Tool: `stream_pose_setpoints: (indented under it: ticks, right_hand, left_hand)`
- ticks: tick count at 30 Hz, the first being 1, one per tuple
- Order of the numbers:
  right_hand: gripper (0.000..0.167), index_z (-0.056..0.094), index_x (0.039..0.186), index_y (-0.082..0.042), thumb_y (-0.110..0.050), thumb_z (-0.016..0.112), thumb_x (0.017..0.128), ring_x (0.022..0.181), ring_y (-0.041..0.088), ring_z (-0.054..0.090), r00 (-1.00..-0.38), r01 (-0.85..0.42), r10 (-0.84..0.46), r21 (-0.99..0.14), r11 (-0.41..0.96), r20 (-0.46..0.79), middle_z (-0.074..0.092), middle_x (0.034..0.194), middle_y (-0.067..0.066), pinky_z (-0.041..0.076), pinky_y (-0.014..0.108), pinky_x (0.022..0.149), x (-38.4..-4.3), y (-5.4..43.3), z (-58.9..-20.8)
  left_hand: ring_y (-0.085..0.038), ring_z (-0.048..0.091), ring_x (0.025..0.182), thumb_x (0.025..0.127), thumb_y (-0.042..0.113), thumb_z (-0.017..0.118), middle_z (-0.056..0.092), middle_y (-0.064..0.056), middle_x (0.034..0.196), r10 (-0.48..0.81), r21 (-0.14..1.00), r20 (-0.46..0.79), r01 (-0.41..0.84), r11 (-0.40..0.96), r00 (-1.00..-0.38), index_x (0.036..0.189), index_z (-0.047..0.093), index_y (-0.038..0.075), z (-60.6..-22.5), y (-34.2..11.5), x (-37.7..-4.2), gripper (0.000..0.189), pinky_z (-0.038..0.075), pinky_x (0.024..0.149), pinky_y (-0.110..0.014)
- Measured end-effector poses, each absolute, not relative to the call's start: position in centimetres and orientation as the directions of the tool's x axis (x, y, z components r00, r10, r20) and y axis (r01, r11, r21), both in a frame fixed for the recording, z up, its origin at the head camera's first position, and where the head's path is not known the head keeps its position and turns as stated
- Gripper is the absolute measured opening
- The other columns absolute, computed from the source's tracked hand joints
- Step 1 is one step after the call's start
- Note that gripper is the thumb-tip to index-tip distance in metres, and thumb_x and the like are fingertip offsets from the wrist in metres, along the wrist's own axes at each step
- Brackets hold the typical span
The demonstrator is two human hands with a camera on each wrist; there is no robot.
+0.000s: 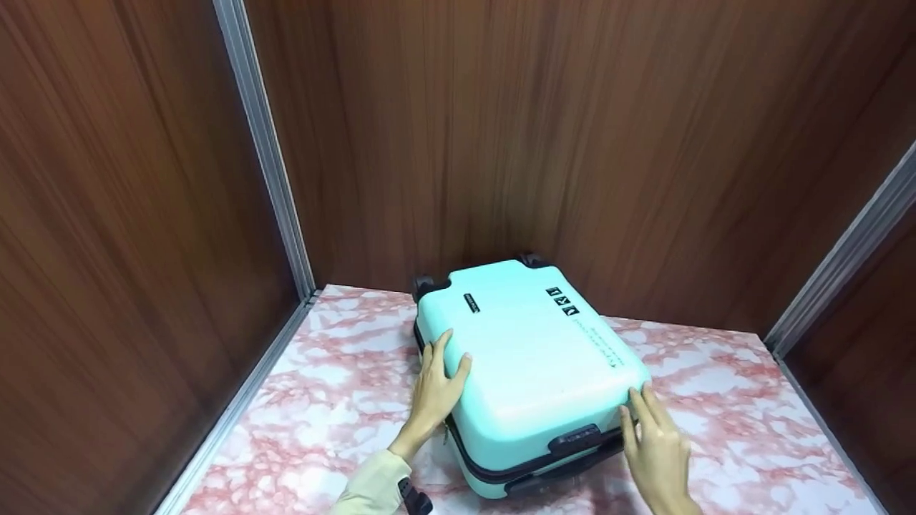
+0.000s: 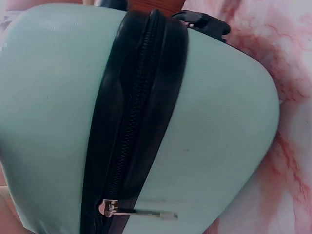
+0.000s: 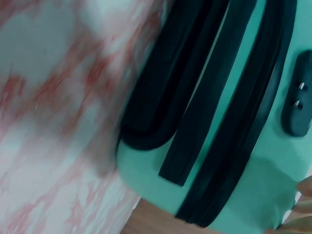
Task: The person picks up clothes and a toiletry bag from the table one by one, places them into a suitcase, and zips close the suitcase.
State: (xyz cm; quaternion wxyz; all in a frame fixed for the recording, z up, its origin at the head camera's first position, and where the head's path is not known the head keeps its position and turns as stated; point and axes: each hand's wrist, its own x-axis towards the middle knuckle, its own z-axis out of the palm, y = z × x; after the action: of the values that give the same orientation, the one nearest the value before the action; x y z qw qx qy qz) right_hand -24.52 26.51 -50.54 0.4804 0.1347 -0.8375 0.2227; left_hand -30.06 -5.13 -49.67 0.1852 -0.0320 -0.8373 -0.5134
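Observation:
A mint-green hard-shell suitcase [image 1: 529, 357] lies flat, its wheels [image 1: 424, 286] toward the back wall. My left hand [image 1: 435, 390] rests on its left edge, fingers fairly straight and thumb on the top face. My right hand [image 1: 655, 436] touches the near right corner with extended fingertips, which also show at the edge of the right wrist view. On the near end sits a black lock [image 1: 575, 438], with a dark pull handle [image 1: 558, 472] below it. The left wrist view shows the closed black zipper [image 2: 134, 112] along the side and its metal zipper pull [image 2: 109, 208].
Beneath the suitcase is a pink-and-white marbled tabletop [image 1: 343, 357]. Brown wood-grain panels [image 1: 458, 143] stand behind and on both sides, with metal corner strips [image 1: 268, 143] between them. The suitcase's far end is close to the back panel.

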Motion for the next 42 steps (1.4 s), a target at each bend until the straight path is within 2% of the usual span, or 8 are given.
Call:
stream_pose_setpoints:
  ticks: [3,6,13,25,30,35,38,42]
  right_hand:
    - [0.042,0.063,0.120,0.014,0.005,0.071,0.080,0.106,0.052,0.060,-0.550,-0.418,-0.041,-0.232,0.878,0.834,0.056,0.125,0.036,0.051,0.061,0.071,-24.2,25.8,-50.7]
    - [0.047,0.058,0.123,0.016,0.008,0.067,0.077,0.116,0.053,0.053,-0.589,-0.397,-0.050,-0.235,0.887,0.806,0.051,0.131,0.037,0.048,0.065,0.076,-24.1,25.5,-50.8]
    - [0.056,0.055,0.125,0.018,0.012,0.068,0.071,0.119,0.055,0.050,-0.599,-0.404,-0.075,-0.220,0.888,0.797,0.047,0.134,0.039,0.048,0.065,0.077,-24.6,26.0,-50.8]
    - [0.055,0.050,0.130,0.020,0.016,0.062,0.077,0.110,0.056,0.055,-0.639,-0.436,-0.087,-0.266,0.860,0.764,0.046,0.135,0.040,0.051,0.062,0.066,-27.4,27.7,-50.2]
    - [0.058,0.049,0.132,0.019,0.015,0.059,0.076,0.085,0.051,0.063,-0.657,-0.432,-0.073,-0.295,0.852,0.750,0.044,0.135,0.041,0.049,0.053,0.051,-26.7,27.5,-50.2]
    - [0.057,0.052,0.129,0.018,0.013,0.063,0.073,0.075,0.045,0.064,-0.662,-0.443,-0.076,-0.308,0.842,0.745,0.048,0.131,0.040,0.049,0.051,0.050,-24.9,26.4,-50.2]
    - [0.058,0.050,0.130,0.019,0.012,0.065,0.074,0.062,0.032,0.059,-0.690,-0.440,-0.098,-0.308,0.843,0.717,0.047,0.132,0.041,0.047,0.043,0.047,-24.3,25.7,-50.1]
    - [0.060,0.044,0.132,0.023,0.012,0.064,0.076,0.080,0.048,0.063,-0.706,-0.427,-0.110,-0.296,0.854,0.700,0.041,0.134,0.045,0.051,0.052,0.055,-24.1,25.1,-50.2]
  left_hand:
    - [-0.058,0.027,0.136,0.099,0.050,0.052,0.018,-0.035,0.155,-0.150,0.866,0.323,0.229,0.444,-0.934,0.152,0.041,0.024,-49.9,-5.1,-30.2,0.060,0.030,0.100,-0.071]
    - [-0.058,0.025,0.136,0.099,0.051,0.051,0.017,-0.036,0.155,-0.154,0.872,0.314,0.221,0.438,-0.937,0.150,0.045,0.028,-50.0,-4.8,-30.1,0.056,0.029,0.101,-0.071]
    - [-0.056,0.016,0.140,0.099,0.045,0.054,0.019,-0.037,0.153,-0.201,0.870,0.349,0.236,0.433,-0.916,0.139,0.058,0.034,-50.1,-3.8,-29.4,0.042,0.025,0.104,-0.070]
    - [-0.057,0.023,0.137,0.097,0.043,0.057,0.017,-0.044,0.149,-0.247,0.801,0.430,0.240,0.548,-0.869,0.139,0.058,0.032,-50.5,-2.1,-27.4,0.044,0.031,0.102,-0.069]
    - [-0.056,0.013,0.141,0.096,0.044,0.058,0.010,-0.044,0.151,-0.206,0.811,0.419,0.262,0.524,-0.884,0.142,0.054,0.026,-50.2,-2.9,-28.2,0.050,0.025,0.106,-0.068]
    - [-0.054,0.009,0.143,0.098,0.048,0.056,0.005,-0.043,0.153,-0.204,0.841,0.377,0.242,0.484,-0.903,0.151,0.041,0.024,-50.1,-4.2,-29.8,0.060,0.022,0.105,-0.071]
    - [-0.055,0.012,0.142,0.097,0.047,0.057,0.007,-0.043,0.152,-0.223,0.838,0.389,0.243,0.489,-0.894,0.151,0.043,0.023,-50.2,-4.6,-30.3,0.061,0.023,0.105,-0.071]
    - [-0.058,0.017,0.139,0.095,0.046,0.059,0.013,-0.046,0.149,-0.231,0.820,0.415,0.251,0.514,-0.880,0.148,0.048,0.022,-50.3,-4.6,-30.4,0.059,0.023,0.105,-0.070]
